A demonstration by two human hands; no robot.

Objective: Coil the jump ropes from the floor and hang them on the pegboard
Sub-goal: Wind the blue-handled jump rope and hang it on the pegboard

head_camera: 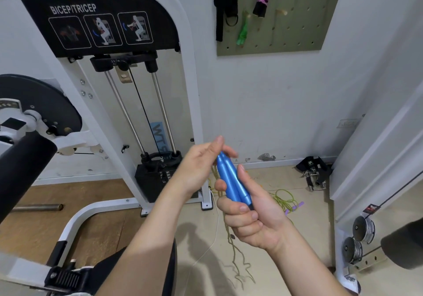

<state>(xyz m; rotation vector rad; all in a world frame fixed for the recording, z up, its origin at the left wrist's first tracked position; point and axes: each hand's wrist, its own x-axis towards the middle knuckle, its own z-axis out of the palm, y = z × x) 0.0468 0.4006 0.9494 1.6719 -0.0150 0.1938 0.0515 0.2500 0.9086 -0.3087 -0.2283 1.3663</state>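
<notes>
Cupped over the tops of the blue handles (231, 181), the left hand (201, 165) is blurred; whether it pinches cannot be told. Right hand (251, 215) clamps both handles, cord (233, 253) trailing toward six o'clock. Hold handles paired and gather even loops; pegboard (293, 36) waits at one o'clock.

A white wall (274, 101), scuffed near its base, stands behind a white weight machine (190, 84) with steel guide rods. The floor (297, 261) is pale beige, with brown boards (68, 204) at left. At right stands possibly a white door (377, 146).
</notes>
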